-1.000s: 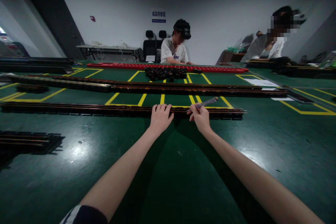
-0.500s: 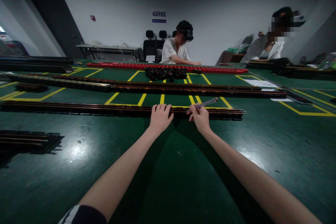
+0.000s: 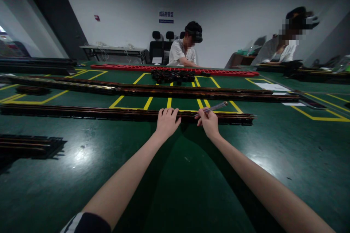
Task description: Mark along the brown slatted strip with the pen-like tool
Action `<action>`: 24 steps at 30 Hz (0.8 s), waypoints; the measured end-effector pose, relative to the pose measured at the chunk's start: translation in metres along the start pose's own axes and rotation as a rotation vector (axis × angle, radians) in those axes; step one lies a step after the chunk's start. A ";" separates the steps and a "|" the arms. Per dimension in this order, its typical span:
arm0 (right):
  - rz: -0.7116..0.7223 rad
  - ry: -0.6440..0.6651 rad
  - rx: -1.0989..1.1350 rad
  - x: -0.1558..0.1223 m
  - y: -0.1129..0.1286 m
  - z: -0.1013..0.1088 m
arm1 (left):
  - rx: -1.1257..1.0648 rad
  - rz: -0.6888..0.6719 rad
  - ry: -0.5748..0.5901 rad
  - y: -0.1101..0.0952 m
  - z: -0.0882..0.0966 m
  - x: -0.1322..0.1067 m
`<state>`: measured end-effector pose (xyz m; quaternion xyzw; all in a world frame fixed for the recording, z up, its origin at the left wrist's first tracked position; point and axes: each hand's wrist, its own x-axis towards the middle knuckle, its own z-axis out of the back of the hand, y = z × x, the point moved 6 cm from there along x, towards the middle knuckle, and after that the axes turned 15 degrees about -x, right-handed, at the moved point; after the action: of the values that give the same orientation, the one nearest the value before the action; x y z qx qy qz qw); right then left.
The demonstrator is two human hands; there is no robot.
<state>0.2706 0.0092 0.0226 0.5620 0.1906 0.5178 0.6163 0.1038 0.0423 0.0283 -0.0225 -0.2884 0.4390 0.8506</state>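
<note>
A long dark bundle of thin strips point(image 3: 109, 113) with copper-coloured edges lies crosswise on the green table. My left hand point(image 3: 167, 123) rests on the bundle, its fingers stretched across the top and slightly apart, the thumb out to the right. A little to the right, my right hand point(image 3: 209, 122) is closed around a clear-barrelled pen point(image 3: 218, 106) in a writing grip. The pen slants up to the right, and its lower end points toward the bundle; whether the tip touches is too small to tell.
Further back lie more long dark strips point(image 3: 191, 92), a heap of small black parts point(image 3: 172, 76) and a red slotted rail point(image 3: 117, 67). Another dark bundle point(image 3: 30, 145) is at the near left. White papers point(image 3: 272, 86) lie right. Two people sit across the table.
My hands and the pen have stayed in nearly the same place. Across the table, the middle person's forearm has shifted slightly and that person's head has moved a little right.
</note>
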 end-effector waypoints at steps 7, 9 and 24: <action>-0.001 0.006 -0.002 0.000 0.001 0.000 | -0.016 0.003 0.008 0.001 0.000 0.000; 0.003 0.010 -0.004 -0.001 0.001 0.000 | -0.014 0.004 0.005 0.001 0.000 0.000; -0.020 -0.013 -0.018 0.001 0.000 0.000 | 0.011 0.000 -0.005 0.000 0.001 0.000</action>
<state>0.2708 0.0097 0.0228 0.5577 0.1875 0.5099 0.6276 0.1029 0.0420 0.0286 -0.0167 -0.2882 0.4407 0.8499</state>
